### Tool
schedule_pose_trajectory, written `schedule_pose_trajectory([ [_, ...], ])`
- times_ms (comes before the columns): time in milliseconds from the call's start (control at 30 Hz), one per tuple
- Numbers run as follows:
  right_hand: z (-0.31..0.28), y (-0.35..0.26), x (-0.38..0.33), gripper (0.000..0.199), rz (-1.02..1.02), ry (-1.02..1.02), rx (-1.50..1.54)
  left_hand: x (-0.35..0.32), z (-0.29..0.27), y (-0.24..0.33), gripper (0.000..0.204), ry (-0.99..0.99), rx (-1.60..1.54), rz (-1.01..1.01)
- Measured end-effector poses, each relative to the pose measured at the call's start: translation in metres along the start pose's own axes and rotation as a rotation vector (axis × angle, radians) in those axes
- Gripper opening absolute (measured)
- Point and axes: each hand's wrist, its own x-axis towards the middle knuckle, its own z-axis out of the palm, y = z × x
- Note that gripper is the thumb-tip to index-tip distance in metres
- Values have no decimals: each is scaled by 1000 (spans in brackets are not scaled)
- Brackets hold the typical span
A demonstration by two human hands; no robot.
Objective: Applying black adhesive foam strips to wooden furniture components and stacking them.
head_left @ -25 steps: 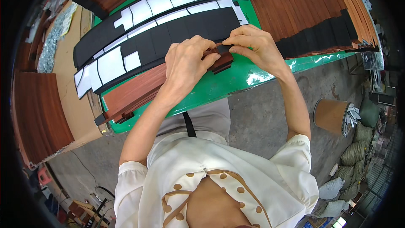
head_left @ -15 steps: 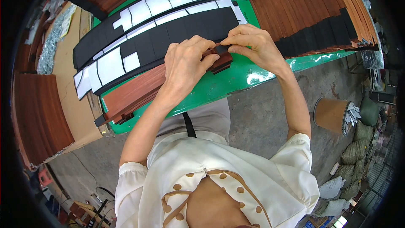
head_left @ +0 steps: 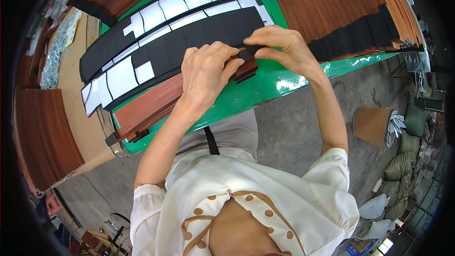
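Note:
My left hand (head_left: 204, 76) is closed around a reddish-brown wooden slat (head_left: 149, 105) near its right end, thumb and fingertips pressed on it. A black strip (head_left: 249, 53) lies at that end, pinched between the thumb and fingers of my right hand (head_left: 286, 51). The slat's left end carries a black cap (head_left: 112, 139). A few more slats lie beneath it, partly hidden by my left hand. Just beyond my hands lie black sheets (head_left: 199, 35) marked into strips, with white backing (head_left: 124, 78) exposed where pieces are gone.
The green tabletop (head_left: 227, 98) has its front edge close to my body. Stacked slats with black ends (head_left: 332, 9) stand at the right, and more slats (head_left: 45, 132) at the left beside cardboard (head_left: 78, 90). A brown bin (head_left: 373, 125) with white scraps stands on the floor.
My right fingers have shifted slightly at the slat's end, and the black strip now shows more plainly between my hands. My left hand keeps its hold; the whole view has moved a little.

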Motion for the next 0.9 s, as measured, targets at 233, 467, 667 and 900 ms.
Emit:
schedule_pose_trajectory([
  [233,-3,10,-14,24,191,116,185,0,0,2,16,16,-12,0],
  [467,2,10,-14,19,214,102,201,0,2,3,15,41,7,24],
  [667,2,10,-16,18,217,88,196,0,3,2,15,54,23,54],
  [900,5,11,-14,17,228,104,232,1,2,1,15,48,28,53],
])
